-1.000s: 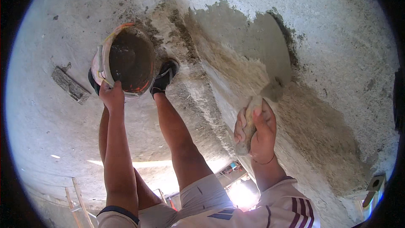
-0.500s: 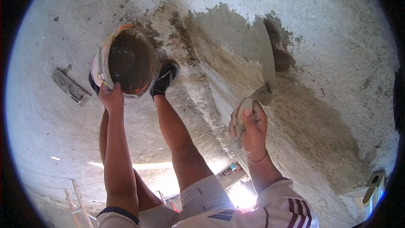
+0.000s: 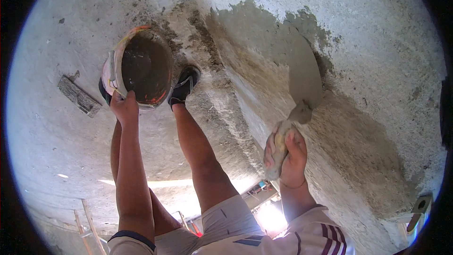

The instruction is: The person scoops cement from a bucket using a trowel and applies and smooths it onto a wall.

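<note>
My right hand (image 3: 288, 148) is closed round the thick, mortar-crusted handle of a trowel (image 3: 306, 73). Its blade lies against the wall over a patch of wet grey mortar (image 3: 255, 26); how closely it touches is hard to tell. On the left, my left hand (image 3: 125, 106) grips the near rim of a bucket (image 3: 113, 68), which is tipped so its mouth shows. Dark grey mix coats the inside, with orange showing along the lower edge. The bucket stands by my feet, and one foot is mostly hidden behind it.
A mortar-covered float (image 3: 79, 95) lies on the floor left of the bucket. My shoe (image 3: 184, 85) stands between the bucket and the wall's foot. At lower left is a wooden ladder (image 3: 87, 224). A tool with a brown handle (image 3: 415, 219) shows at the lower right edge.
The trowel and my right hand have moved right along the wall. Fresh mortar now covers part of the dark damp patch. My left hand and the bucket have stayed put.
</note>
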The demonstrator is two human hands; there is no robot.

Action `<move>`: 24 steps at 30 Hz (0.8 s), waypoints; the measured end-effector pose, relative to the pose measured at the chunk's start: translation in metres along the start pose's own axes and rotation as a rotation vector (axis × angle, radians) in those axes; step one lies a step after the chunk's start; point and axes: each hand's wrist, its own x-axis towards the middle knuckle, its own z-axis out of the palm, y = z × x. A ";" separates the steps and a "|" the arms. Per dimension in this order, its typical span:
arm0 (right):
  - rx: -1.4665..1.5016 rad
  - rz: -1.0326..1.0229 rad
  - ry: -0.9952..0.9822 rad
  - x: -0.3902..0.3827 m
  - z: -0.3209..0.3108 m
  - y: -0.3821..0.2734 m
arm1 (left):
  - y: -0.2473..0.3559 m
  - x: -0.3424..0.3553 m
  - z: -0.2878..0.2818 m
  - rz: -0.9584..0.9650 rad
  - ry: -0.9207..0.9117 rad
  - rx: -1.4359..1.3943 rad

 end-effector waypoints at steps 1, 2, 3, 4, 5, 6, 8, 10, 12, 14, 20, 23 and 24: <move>-0.003 -0.001 -0.001 -0.006 -0.001 0.004 | -0.001 0.000 -0.001 -0.001 0.001 -0.003; -0.046 -0.030 -0.003 -0.009 -0.002 0.012 | -0.005 0.001 -0.001 0.013 -0.010 -0.056; -0.089 -0.059 -0.005 -0.011 -0.001 0.017 | -0.007 0.002 -0.002 0.027 -0.021 -0.109; -0.215 -0.095 0.019 -0.007 0.005 0.016 | -0.010 0.002 -0.001 0.026 -0.021 -0.114; -0.219 -0.098 0.019 -0.001 0.004 0.016 | -0.011 0.002 0.000 0.029 -0.008 -0.079; -0.382 -0.168 0.002 0.007 0.001 0.017 | -0.012 0.003 0.002 0.033 0.004 -0.044; -0.547 -0.237 -0.017 0.022 0.002 0.012 | -0.008 0.000 0.002 0.034 0.006 -0.091; -0.369 -0.094 0.039 0.032 0.008 0.001 | -0.010 0.001 0.001 0.034 0.009 -0.135; -0.233 -0.084 0.041 0.025 0.012 -0.005 | -0.018 0.005 -0.001 0.003 -0.017 -0.166; -0.098 -0.069 0.044 0.017 0.011 -0.001 | -0.012 0.003 -0.003 0.033 -0.007 -0.161; -0.236 -0.695 0.041 0.009 -0.010 0.004 | -0.016 0.004 -0.003 -0.027 0.006 -0.178; -0.478 -0.489 0.009 0.023 -0.003 0.022 | -0.004 0.001 -0.006 -0.050 0.024 -0.130; -0.474 -0.489 0.010 0.029 -0.002 0.027 | -0.001 0.000 -0.006 -0.061 0.035 -0.063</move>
